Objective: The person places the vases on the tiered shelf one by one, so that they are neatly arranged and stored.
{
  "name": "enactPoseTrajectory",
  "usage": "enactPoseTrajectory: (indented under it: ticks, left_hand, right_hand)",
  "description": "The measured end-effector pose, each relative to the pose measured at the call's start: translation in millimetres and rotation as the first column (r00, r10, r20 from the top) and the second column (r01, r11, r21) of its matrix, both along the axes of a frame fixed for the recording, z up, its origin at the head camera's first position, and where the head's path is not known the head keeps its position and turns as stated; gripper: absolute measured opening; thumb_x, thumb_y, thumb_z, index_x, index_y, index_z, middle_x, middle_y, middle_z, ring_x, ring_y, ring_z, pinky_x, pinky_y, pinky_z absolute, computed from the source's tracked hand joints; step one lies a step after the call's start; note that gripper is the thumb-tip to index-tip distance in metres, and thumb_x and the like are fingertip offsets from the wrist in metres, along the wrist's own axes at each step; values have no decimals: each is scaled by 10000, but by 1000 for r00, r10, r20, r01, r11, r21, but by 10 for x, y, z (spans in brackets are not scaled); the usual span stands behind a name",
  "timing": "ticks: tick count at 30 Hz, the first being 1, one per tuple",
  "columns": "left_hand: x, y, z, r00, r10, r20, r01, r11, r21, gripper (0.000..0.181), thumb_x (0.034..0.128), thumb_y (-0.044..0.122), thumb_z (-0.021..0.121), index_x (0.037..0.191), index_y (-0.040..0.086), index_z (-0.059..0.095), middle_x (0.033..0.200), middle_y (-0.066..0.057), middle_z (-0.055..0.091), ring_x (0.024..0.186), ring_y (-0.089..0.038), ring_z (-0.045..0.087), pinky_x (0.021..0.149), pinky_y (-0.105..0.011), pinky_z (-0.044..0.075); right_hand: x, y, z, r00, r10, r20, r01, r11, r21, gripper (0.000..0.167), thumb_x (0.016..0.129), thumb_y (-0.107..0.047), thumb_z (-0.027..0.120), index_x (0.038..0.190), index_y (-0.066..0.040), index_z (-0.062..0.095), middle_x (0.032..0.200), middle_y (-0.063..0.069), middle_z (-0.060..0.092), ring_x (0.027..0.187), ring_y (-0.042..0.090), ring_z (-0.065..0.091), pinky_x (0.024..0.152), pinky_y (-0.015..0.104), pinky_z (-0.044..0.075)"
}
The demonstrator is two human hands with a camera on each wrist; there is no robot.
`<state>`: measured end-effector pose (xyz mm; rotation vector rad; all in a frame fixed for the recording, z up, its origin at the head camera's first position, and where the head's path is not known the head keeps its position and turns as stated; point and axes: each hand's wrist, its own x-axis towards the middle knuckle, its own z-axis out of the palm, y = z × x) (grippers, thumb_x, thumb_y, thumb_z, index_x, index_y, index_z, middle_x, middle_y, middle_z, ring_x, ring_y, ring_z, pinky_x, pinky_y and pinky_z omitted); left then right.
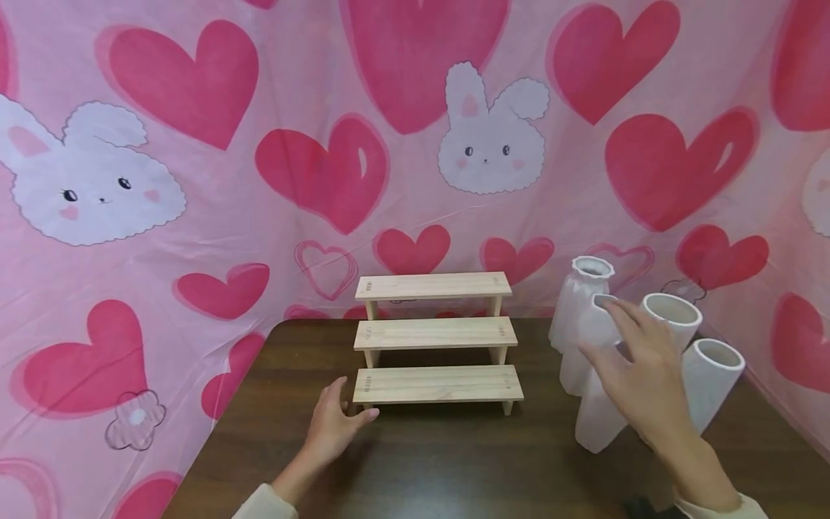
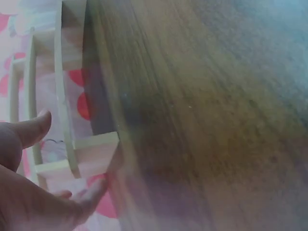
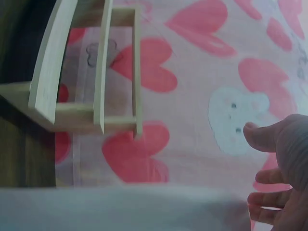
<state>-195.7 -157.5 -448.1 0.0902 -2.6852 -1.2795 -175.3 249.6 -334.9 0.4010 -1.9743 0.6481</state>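
A: Where is the pale wooden three-step stand [image 1: 437, 383] standing?

B: It's standing toward the back of the dark brown wood-grain desk [image 1: 447, 461], before a pink cloth backdrop [image 1: 408, 187] printed with red hearts and white rabbits.

A: What is the left hand [image 1: 327, 427] doing?

B: It's sitting just beside the stand's front left corner. Its grip is holding nothing, thumb and fingers standing well apart. I cannot tell whether a fingertip is touching the stand.

A: And the right hand [image 1: 648, 378]?

B: It's hovering at the front white ceramic-looking vase [image 1: 598, 422], on the desk's right side. That grip is looking wide too, and it's hiding the vase's top, so I cannot tell whether they're touching.

A: What is standing around it?

B: A white vase with a scalloped rim [image 1: 570, 317] is standing at the back, a slim white vase [image 1: 576, 367] just ahead of it. Two white round-mouthed vases [image 1: 710, 393] are standing farther right.
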Motion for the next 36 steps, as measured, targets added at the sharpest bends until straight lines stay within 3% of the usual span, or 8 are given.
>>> enactPoseTrajectory:
  ticks: [3, 6, 9, 14, 19, 25, 29, 36]
  left_hand:
    - [-29, -28, -33, 999, -23, 31, 19, 992, 123, 861, 722, 163, 861, 1382, -97, 374, 1276, -310, 510, 1015, -356, 618, 770, -400, 586]
    - [-50, -42, -61, 998, -42, 56, 30, 977, 211, 842, 730, 108, 848, 1384, -106, 362, 1265, -314, 533, 1017, -351, 629, 767, -380, 592]
    - [-70, -47, -81, 996, -47, 71, 29, 970, 240, 794, 736, 86, 840, 1366, -102, 395, 1241, -298, 560, 993, -335, 641, 768, -377, 592]
    - [-107, -36, -102, 995, -54, 79, 31, 965, 259, 696, 744, 90, 835, 1313, -84, 475, 1142, -247, 629, 922, -279, 655, 730, -325, 583]
    - [-127, -13, -116, 995, -69, 79, 36, 933, 359, 637, 777, 44, 797, 1302, -111, 472, 1081, -238, 649, 873, -241, 661, 697, -289, 585]
    - [-148, 5, -173, 995, -63, 82, 10, 847, 531, 578, 815, -65, 720, 1312, -149, 438, 1064, -269, 634, 839, -248, 680, 728, -331, 613]
    - [-161, 3, -185, 995, -48, 85, -5, 844, 536, 550, 829, -52, 711, 1307, -140, 456, 1046, -249, 646, 849, -276, 687, 741, -365, 613]
    - [-165, 7, -189, 996, -46, 74, 0, 849, 529, 542, 836, -48, 706, 1305, -149, 455, 1056, -261, 645, 845, -260, 689, 729, -354, 614]
  right_hand:
    - [70, 130, -13, 995, -8, 97, 15, 997, -80, 692, 645, -118, 845, 1276, 9, 588, 1237, 264, 561, 1143, 463, 471, 1074, 474, 342]
    - [143, 218, -32, 966, -24, 256, 64, 987, -147, 764, 665, -97, 851, 1350, -15, 525, 1303, 263, 509, 1175, 465, 439, 1078, 541, 344]
    - [200, 293, -55, 897, -38, 441, 119, 980, -158, 791, 759, -199, 814, 1430, -36, 429, 1359, 287, 442, 1175, 498, 428, 947, 696, 363]
    - [227, 392, -126, 774, -22, 632, 138, 981, -136, 817, 829, -312, 751, 1442, 41, 342, 1327, 379, 404, 1113, 561, 433, 827, 728, 400]
    - [239, 424, -189, 700, 4, 714, 151, 976, -154, 775, 867, -356, 707, 1431, 20, 332, 1314, 391, 400, 1092, 578, 448, 822, 721, 429]
    - [248, 430, -204, 698, 24, 715, 157, 970, -185, 728, 864, -342, 719, 1411, -9, 373, 1285, 371, 445, 1080, 583, 476, 797, 655, 503]
    - [242, 438, -212, 718, 5, 696, 166, 970, -178, 702, 846, -329, 741, 1381, -11, 418, 1219, 359, 506, 1036, 552, 523, 690, 435, 547]
    - [231, 464, -220, 724, -1, 690, 172, 969, -179, 694, 835, -327, 755, 1370, -12, 445, 1185, 350, 542, 999, 483, 545, 671, 352, 533]
